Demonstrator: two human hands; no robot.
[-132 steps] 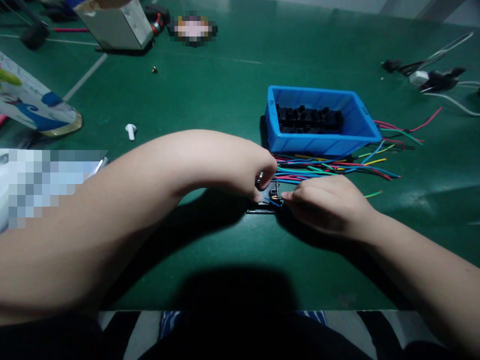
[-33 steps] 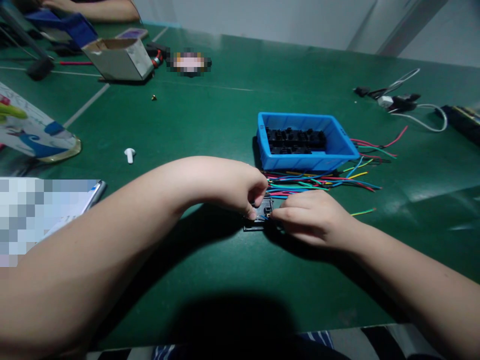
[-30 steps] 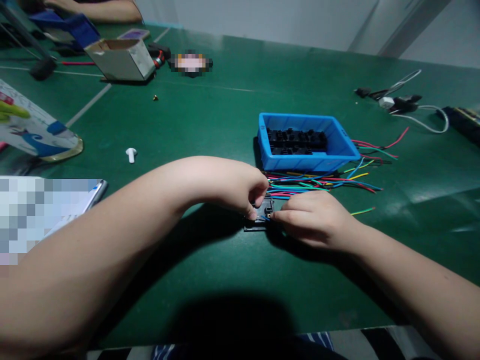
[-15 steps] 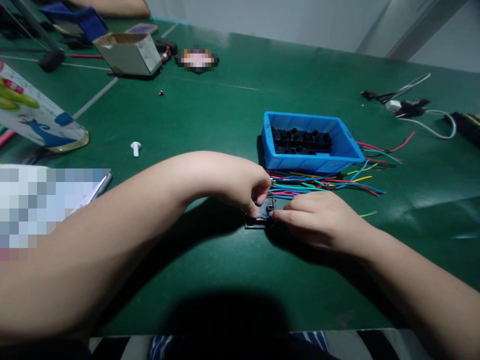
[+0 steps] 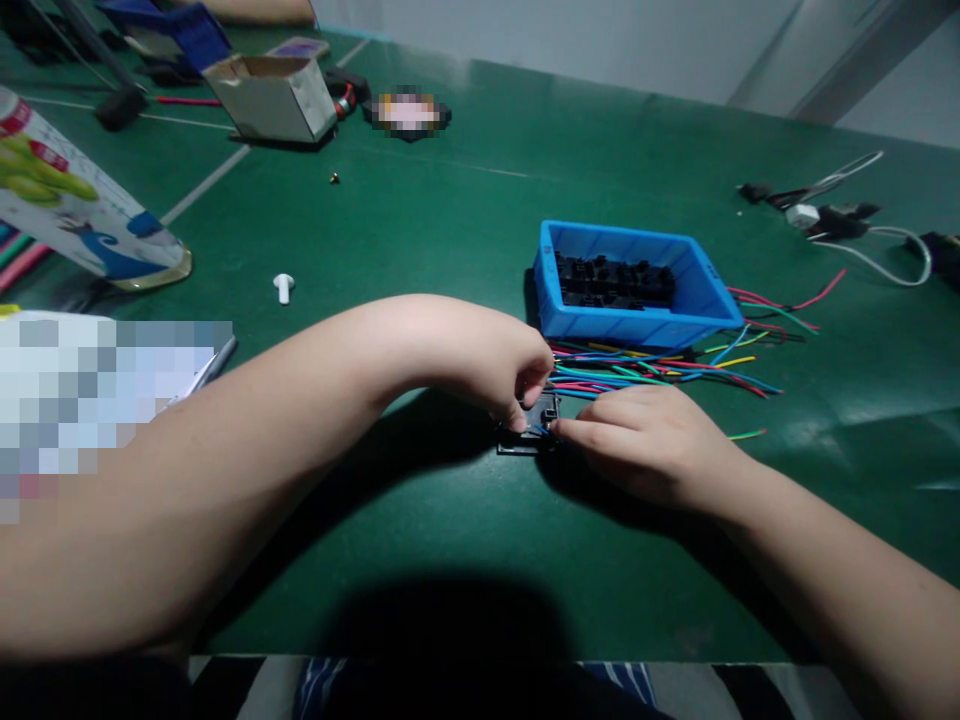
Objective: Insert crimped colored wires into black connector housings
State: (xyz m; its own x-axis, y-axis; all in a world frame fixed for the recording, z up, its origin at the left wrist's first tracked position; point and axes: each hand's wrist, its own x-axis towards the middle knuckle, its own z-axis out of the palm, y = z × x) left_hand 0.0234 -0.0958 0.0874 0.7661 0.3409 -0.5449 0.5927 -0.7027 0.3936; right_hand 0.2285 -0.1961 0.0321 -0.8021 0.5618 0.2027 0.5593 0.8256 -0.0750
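Low on the table lies a small black plastic part [image 5: 529, 447], shaped like a shallow housing with a raised rim. My left hand [image 5: 517, 360] bends over it from above, thumb and forefinger closed at its left side. A short piece of blue wire [image 5: 537, 430] shows inside the part, between the two hands' fingertips. From the right, my right hand [image 5: 652, 440] reaches in with its fingers closed, the tips at the wire by the part's right edge. The fingers partly cover the part and the wire's ends.
Beyond my hands a blue bin [image 5: 637, 325] holds several black plastic parts [image 5: 619, 280]. Loose coloured wires [image 5: 622, 372] lie along its front. To the left are a white plug-shaped piece [image 5: 283, 288], a tilted printed can [image 5: 97, 220] and an open carton [image 5: 281, 105]. A cable [image 5: 892, 245] lies far right.
The whole view has shifted slightly, so things sit a little further right. Both hands keep nearly the same pose at the black part.
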